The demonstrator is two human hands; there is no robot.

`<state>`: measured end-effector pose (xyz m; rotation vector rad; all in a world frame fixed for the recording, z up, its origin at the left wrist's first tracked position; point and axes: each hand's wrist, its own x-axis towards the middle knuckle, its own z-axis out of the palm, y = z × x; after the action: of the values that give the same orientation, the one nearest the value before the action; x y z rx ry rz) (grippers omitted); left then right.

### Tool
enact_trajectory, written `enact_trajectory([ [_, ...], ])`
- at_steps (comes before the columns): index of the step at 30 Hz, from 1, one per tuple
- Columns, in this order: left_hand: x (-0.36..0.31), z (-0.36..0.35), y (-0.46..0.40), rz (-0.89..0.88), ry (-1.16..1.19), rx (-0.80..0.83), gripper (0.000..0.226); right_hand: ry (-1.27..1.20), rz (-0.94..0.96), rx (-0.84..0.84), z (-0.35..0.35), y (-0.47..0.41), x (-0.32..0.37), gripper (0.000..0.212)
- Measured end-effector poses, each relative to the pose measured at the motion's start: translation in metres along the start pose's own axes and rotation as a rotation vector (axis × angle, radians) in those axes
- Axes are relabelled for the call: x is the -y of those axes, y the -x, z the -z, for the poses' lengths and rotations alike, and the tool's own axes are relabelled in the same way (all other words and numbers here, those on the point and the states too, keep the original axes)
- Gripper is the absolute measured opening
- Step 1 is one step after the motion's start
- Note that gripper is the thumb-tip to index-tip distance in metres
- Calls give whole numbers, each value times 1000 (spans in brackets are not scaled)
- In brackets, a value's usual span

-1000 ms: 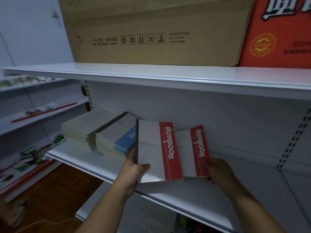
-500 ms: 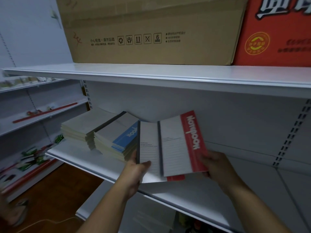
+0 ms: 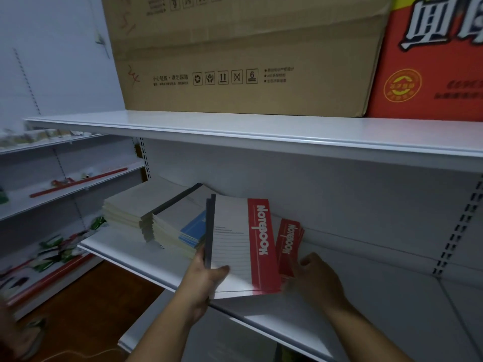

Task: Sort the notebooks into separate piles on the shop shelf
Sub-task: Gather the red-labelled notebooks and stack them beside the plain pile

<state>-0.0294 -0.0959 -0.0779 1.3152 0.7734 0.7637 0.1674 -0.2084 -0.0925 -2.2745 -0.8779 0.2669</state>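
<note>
My left hand (image 3: pixel 206 278) grips the lower left corner of a red-banded notebook (image 3: pixel 243 244), thumb on its cover, tilted up over the white shop shelf (image 3: pixel 366 304). Just behind it to the right, more red-banded notebooks (image 3: pixel 288 241) show as a fanned sliver. My right hand (image 3: pixel 316 280) is blurred, its fingers curled at their lower edge. To the left on the shelf lies a pile with a blue-banded notebook (image 3: pixel 183 226) on top, and further left a plain grey-covered pile (image 3: pixel 136 205).
The upper shelf (image 3: pixel 261 131) hangs low over the piles and carries a big cardboard box (image 3: pixel 248 61) and a red box (image 3: pixel 431 61). Side shelving (image 3: pixel 65 189) at the left holds small packaged goods. The shelf's right half is bare.
My right hand brought its red-banded notebook from in front of the left-hand one down behind it on the right. The left hand stayed put. The view tilted upward.
</note>
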Motion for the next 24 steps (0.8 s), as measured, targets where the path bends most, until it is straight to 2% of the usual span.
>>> enact_trajectory([
  [2, -1, 5, 1, -8, -9, -26, 54, 44, -45, 129, -4, -7, -5, 55],
  [5, -1, 9, 0, -4, -2, -44, 52, -16, -82, 190, -8, -17, -2, 66],
  [10, -1, 11, -2, 0, -3, -45, 53, -63, -108, 266, -5, -22, -3, 63],
  [14, -2, 15, -5, 2, -25, -55, 50, -138, -100, 184, 20, -22, -10, 45],
  [18, -4, 19, -7, -1, -9, -80, 52, -622, -93, -45, 44, -18, -17, 16],
  [21, -6, 17, -9, 7, 33, -95, 55, -912, -81, -85, 52, -12, -10, 14],
  [24, -6, 12, -10, 4, 48, -61, 53, -833, -15, -21, 38, -9, 5, 15],
])
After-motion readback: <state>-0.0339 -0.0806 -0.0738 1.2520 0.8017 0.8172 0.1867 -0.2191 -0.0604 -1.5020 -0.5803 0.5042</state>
